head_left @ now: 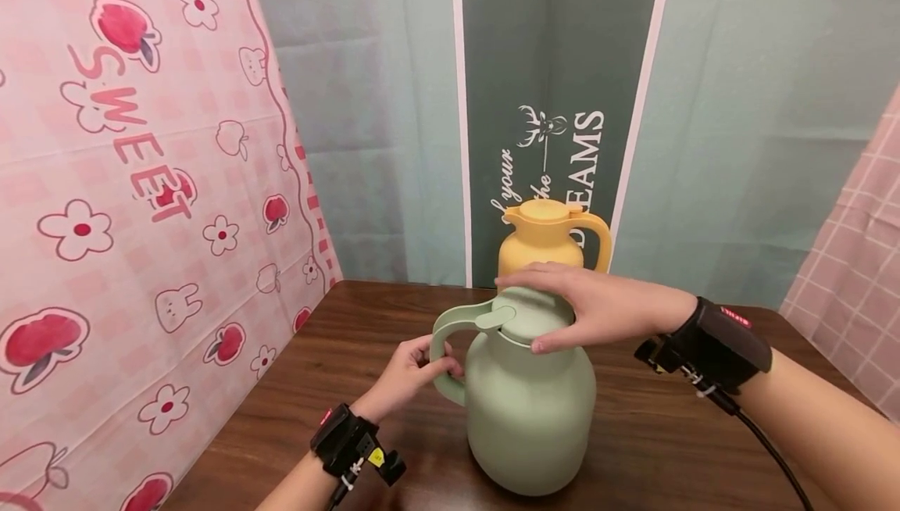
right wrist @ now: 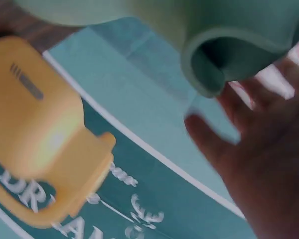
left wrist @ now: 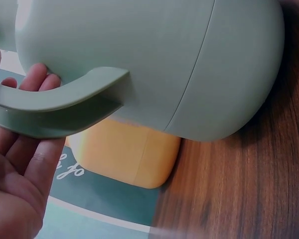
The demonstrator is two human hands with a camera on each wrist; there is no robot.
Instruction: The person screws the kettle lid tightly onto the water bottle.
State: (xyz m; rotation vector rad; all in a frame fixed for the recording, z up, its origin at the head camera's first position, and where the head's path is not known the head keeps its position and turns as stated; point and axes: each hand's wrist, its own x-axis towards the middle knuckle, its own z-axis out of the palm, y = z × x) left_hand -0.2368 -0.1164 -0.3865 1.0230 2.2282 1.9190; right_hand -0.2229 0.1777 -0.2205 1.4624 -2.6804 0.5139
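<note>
A pale green thermos jug (head_left: 530, 417) stands upright on the table, its handle (head_left: 441, 331) toward the left. My left hand (head_left: 411, 374) holds this handle low down, fingers curled through the loop, as the left wrist view also shows. Over the lid (head_left: 527, 323) lies my right hand (head_left: 605, 312), fingers stretched across its far side and thumb along the near rim. Seen from the right wrist, the spout (right wrist: 204, 64) hangs over spread, fairly straight fingers, with one digit apart from it.
Behind the green jug stands a yellow thermos jug (head_left: 544, 249), its handle to the right. The brown wooden table (head_left: 689, 433) meets a pink patterned cloth (head_left: 162, 261) at left, a green-grey curtain (head_left: 380, 144) at the back and a pink checked cloth (head_left: 851, 261) at right.
</note>
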